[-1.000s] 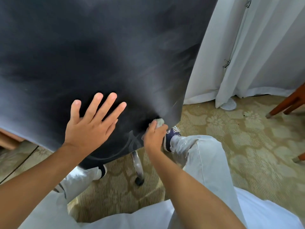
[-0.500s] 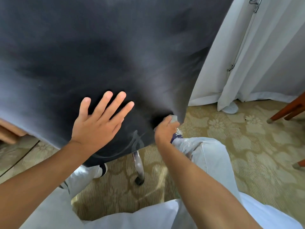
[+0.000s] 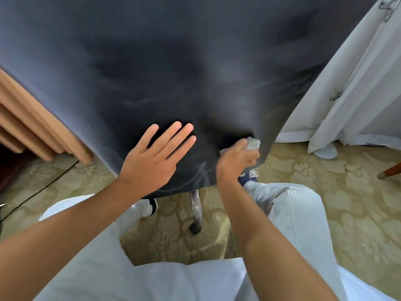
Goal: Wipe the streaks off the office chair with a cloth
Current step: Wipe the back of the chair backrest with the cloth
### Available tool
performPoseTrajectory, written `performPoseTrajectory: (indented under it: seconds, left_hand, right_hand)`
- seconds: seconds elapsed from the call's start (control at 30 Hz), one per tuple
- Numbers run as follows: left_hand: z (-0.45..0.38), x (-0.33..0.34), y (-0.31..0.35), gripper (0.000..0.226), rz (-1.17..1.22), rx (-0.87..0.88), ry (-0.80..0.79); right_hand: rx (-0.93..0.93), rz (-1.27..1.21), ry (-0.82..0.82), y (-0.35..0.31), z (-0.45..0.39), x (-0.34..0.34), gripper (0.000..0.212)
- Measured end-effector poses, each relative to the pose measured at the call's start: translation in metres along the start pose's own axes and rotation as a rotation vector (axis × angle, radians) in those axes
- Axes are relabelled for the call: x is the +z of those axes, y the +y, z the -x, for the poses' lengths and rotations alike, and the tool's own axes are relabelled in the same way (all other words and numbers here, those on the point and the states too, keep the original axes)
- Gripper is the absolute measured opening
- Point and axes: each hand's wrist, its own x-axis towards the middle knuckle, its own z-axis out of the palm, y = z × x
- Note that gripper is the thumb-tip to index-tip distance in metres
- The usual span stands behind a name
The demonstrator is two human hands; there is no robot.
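White curtains (image 3: 355, 88) hang well to the right of the right hand, above a patterned carpet (image 3: 325, 192). Wooden furniture (image 3: 32, 127) stands far left of the left hand, a black cable (image 3: 43, 189) trailing below it. A wooden leg (image 3: 390, 171) shows far right.

This looks like a furnished room in a home or hotel rather than a plain workplace. A patterned beige carpet (image 3: 325, 203) with a floral, damask-like design covers the floor. Long white curtains (image 3: 351, 90) hang to the floor on the right. A black office chair (image 3: 173, 72) on a chrome leg with a caster (image 3: 195, 213) stands beside a light wooden desk edge (image 3: 32, 122) on the left. A reddish wooden furniture leg (image 3: 390, 171) shows at the right edge.
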Motion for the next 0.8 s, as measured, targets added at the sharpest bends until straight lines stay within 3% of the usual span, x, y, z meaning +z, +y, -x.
performPoseTrajectory:
  seconds: [0.07, 0.17, 0.27, 0.4, 0.67, 0.73, 0.8]
  left_hand:
    - [0.016, -0.005, -0.001, 0.068, 0.135, -0.010, -0.050]
    - [0.049, -0.010, -0.002, 0.065, 0.269, 0.013, -0.119]
    - [0.077, -0.008, 0.000, 0.067, 0.303, -0.020, -0.223]
    - [0.091, 0.002, 0.005, 0.076, 0.299, -0.132, -0.363]
    - [0.097, 0.012, 0.017, 0.083, 0.342, -0.233, -0.388]
    - [0.097, 0.013, 0.020, 0.082, 0.340, -0.256, -0.368]
    - [0.095, 0.013, 0.022, 0.083, 0.334, -0.302, -0.337]
  right_hand:
    - [0.034, 0.062, -0.084, 0.030, 0.053, 0.016, 0.053]
    - [-0.058, 0.159, -0.278, 0.077, 0.102, 0.019, 0.066]
    - [-0.134, 0.231, -0.389, 0.097, 0.107, 0.012, 0.053]
    - [-0.222, 0.289, -0.459, 0.105, 0.094, 0.002, 0.050]
    - [-0.434, 0.539, -0.445, 0.081, 0.092, -0.028, 0.051]
    - [-0.552, 0.509, -0.428, 0.064, 0.095, -0.028, 0.051]
    - [-0.549, 0.380, -0.317, 0.040, 0.097, -0.023, 0.052]
